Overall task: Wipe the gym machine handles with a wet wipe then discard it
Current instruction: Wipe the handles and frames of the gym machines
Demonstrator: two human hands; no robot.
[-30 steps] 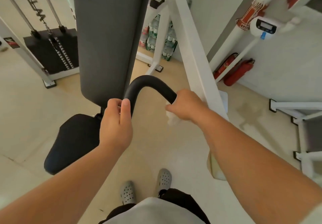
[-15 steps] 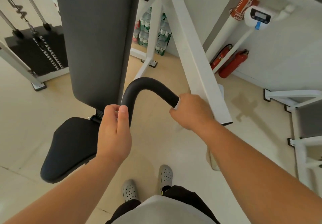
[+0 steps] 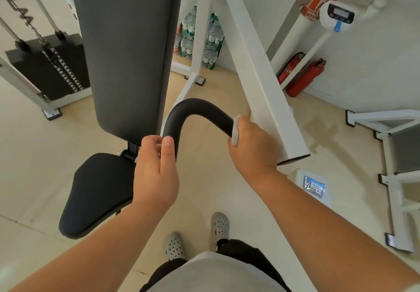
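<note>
A black curved padded handle (image 3: 195, 112) arches in front of me, beside the machine's white slanted beam (image 3: 261, 69). My left hand (image 3: 156, 169) is closed around the handle's lower left end, thumb up along it. My right hand (image 3: 252, 146) grips the handle's right end with a white wet wipe (image 3: 235, 130) wrapped around the bar; only the wipe's edge shows past my fingers.
A grey back pad (image 3: 127, 48) and black seat (image 3: 100, 189) stand at left. A weight stack (image 3: 50, 69) is far left. On the floor at right lies a wipe packet on a white tray (image 3: 314, 186). Red fire extinguishers (image 3: 304, 78) lean on the wall.
My right hand with the wipe has slid down the handle's right end toward me, then back up a little. The camera tilted down, bringing the packet on the floor into sight. My left hand kept its grip.
</note>
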